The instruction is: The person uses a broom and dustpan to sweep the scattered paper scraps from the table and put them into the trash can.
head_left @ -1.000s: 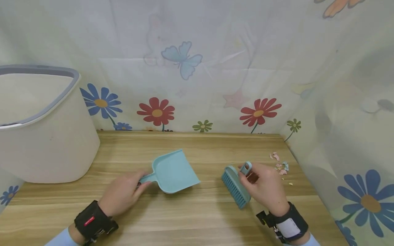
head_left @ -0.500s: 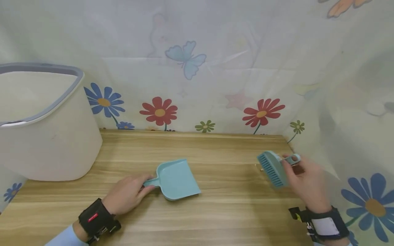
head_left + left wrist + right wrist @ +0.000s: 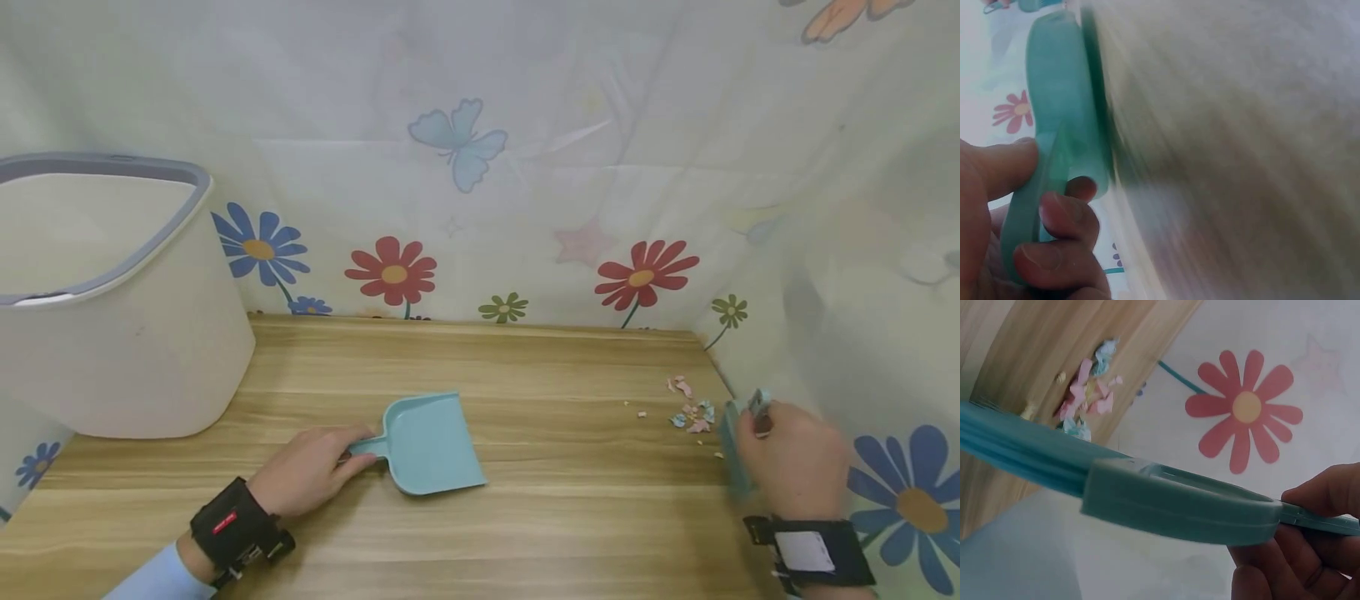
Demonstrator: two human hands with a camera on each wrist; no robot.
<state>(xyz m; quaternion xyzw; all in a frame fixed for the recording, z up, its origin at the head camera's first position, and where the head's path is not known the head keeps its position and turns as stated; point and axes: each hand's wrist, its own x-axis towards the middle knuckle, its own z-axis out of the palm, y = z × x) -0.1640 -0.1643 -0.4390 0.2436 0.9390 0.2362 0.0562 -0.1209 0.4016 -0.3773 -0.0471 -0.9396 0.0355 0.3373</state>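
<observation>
The brush (image 3: 733,450) is occupying the right side of the desk (image 3: 547,533), just beyond a loose group of scraps (image 3: 698,426). The right hand (image 3: 798,458) is pinching its handle between thumb and curled fingers. In the right wrist view the bristles are reaching toward the desk; whether they are touching it is unclear.

The scraps, pink, blue and yellow, are lying mostly in one cluster, with a few light bits sitting apart. The dustpan (image 3: 431,442) is lying near the middle of the desk, well apart from the scraps, its open lip facing them. The left hand (image 3: 311,471) is closing thumb and fingers around the dustpan's handle.

The step in hand appears to be sweeping. Good practice is calling for bristles bearing evenly on the desk, starting outside the farthest scrap, and for short, slow strokes directed at the lip. The stray bits are likely requiring a separate pass. The dustpan is needing its lip flush with the desk, since any gap is risking scraps slipping beneath.

Farther out, a white bin (image 3: 150,358) is standing at the left, and a flower-printed sheet (image 3: 525,192) is hanging behind the desk
</observation>
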